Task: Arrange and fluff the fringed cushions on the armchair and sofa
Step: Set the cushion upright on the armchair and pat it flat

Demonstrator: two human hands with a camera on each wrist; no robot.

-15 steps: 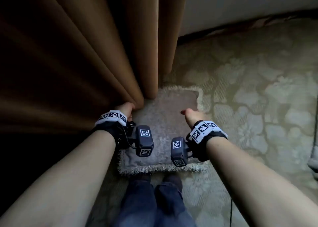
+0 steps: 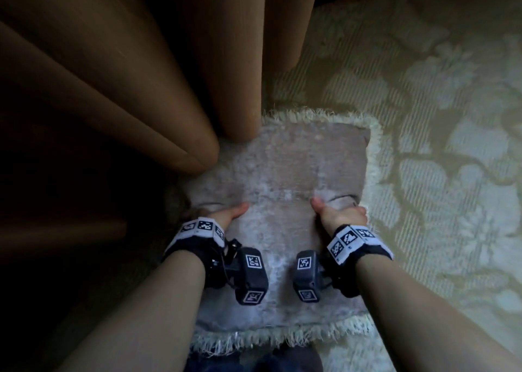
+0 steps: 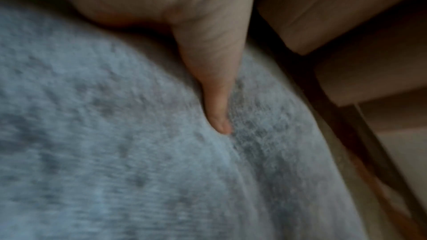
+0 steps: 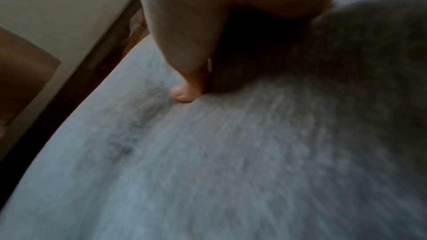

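Note:
A grey, velvety fringed cushion [image 2: 282, 168] lies over a patterned carpet, and both hands hold it by its sides. My left hand [image 2: 223, 215] grips the cushion's left edge with its thumb lying across the top face; the other fingers are hidden under the cushion. My right hand [image 2: 339, 212] grips the right edge the same way, with its thumb on the top face. In the left wrist view the thumb [image 3: 217, 109] presses into the cushion [image 3: 115, 152]. In the right wrist view the thumb [image 4: 187, 87] digs into the cushion's fabric [image 4: 231, 152].
Brown curtain folds [image 2: 141, 75] hang at the left and overlap the cushion's far left corner. A pale floral carpet [image 2: 437, 117] stretches to the right. Dark trouser legs [image 2: 254, 360] show below the cushion. The left side of the head view is dark.
The cushion has come up closer to the head camera and looks larger. Both hands have shifted to its side edges and now grip it with thumbs on top.

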